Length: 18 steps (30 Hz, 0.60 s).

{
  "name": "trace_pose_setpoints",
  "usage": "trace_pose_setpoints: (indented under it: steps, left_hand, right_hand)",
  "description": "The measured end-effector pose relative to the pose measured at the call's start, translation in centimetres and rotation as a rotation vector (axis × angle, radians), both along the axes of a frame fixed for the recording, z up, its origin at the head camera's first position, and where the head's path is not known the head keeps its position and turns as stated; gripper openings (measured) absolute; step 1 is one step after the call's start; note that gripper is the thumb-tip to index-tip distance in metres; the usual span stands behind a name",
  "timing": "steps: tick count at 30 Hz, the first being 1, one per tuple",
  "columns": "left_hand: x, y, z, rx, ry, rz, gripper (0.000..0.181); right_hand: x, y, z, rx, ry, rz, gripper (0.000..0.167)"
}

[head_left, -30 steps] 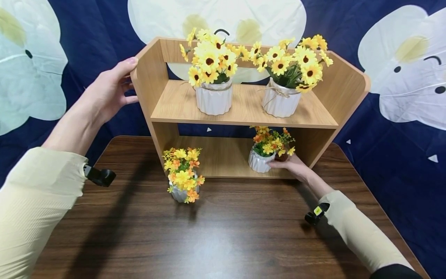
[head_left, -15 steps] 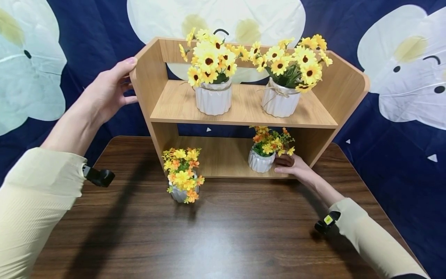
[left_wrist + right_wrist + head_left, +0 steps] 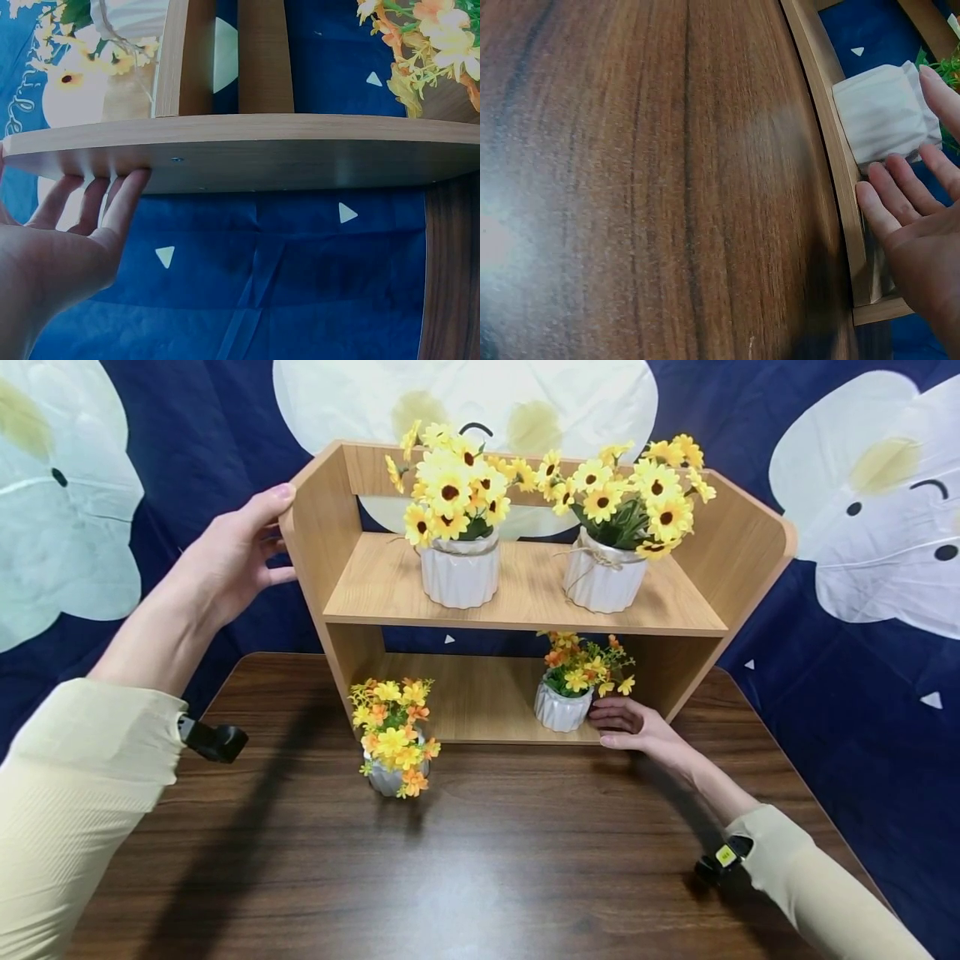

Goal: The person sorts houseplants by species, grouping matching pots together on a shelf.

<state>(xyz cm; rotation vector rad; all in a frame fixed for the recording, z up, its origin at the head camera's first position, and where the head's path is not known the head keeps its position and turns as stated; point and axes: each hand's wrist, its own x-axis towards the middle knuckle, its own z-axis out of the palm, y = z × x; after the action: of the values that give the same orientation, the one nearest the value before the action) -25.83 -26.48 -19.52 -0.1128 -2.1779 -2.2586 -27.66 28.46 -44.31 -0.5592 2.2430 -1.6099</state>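
A two-tier wooden shelf stands on a dark wood table. My left hand holds its left side panel near the top, thumb at the front edge and fingertips against the outer face. On the lower tier, toward the right, sits a white ribbed pot of orange and yellow flowers. Beside that pot my right hand has its fingers spread, gripping nothing; whether a fingertip touches the pot, I cannot tell. Another pot of orange and yellow flowers is at the shelf's lower left front.
Two white pots, left and right, hold yellow daisy-like flowers on the upper tier. A dark blue cloth with white cartoon shapes hangs behind. The table's right edge runs past my right forearm.
My right hand has let go of the lower-tier pot and drawn back slightly to the right, its fingers opening. The pot stays where it was. My left hand has not moved.
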Motion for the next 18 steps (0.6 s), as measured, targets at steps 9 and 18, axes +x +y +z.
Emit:
trace_pose_setpoints:
  steps: [9,18]
  left_hand:
    - [0.1,0.1,0.1,-0.009,-0.003,0.001,0.063]
    - [0.2,0.1,0.2,-0.012,-0.005,0.006,0.063]
  right_hand:
    - [0.7,-0.5,-0.1,-0.01,0.078,0.065,0.052]
    - [0.8,-2.2,-0.3,-0.038,0.099,0.144,0.053]
